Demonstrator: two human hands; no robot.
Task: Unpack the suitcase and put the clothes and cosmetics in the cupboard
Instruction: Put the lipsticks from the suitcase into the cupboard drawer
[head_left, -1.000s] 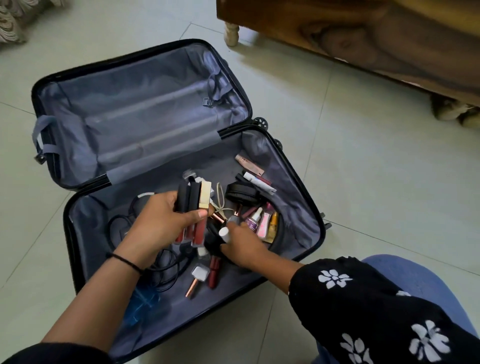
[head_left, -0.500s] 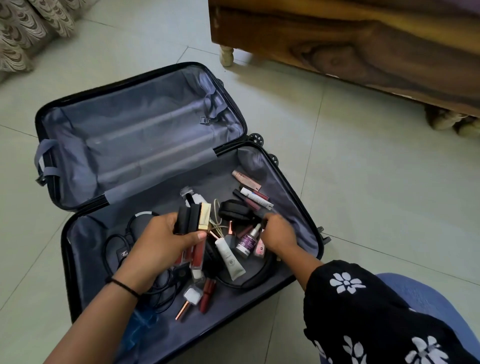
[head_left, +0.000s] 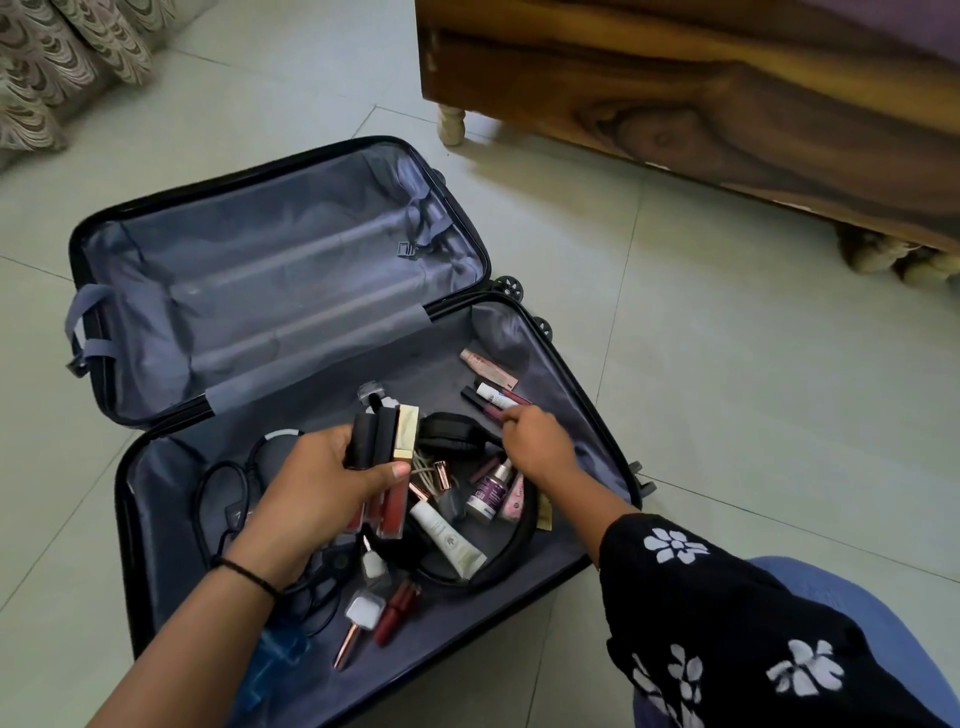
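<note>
A black hard-shell suitcase (head_left: 519, 566) is showing sheeny grey cloth lining (head_left: 291, 270). Inside it, glossy red plastic lip-gloss tubes (head_left: 392, 506) are gleaming near a matt white squeeze tube (head_left: 447, 540). Beyond the suitcase, varnished brown wooden furniture (head_left: 675, 130) is shining above smooth pale floor tiles (head_left: 753, 389).

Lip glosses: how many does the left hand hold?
3, side by side in the left hand: left black-capped gloss, middle black-capped gloss, right gold-capped gloss. More may hide behind the palm.

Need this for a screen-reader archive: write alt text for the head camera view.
A person's left hand grips a bundle of lip gloss tubes over an open suitcase on a tiled floor, while the right hand reaches toward more tubes by the case's right wall. Loose cosmetics lie in the near half.
</note>
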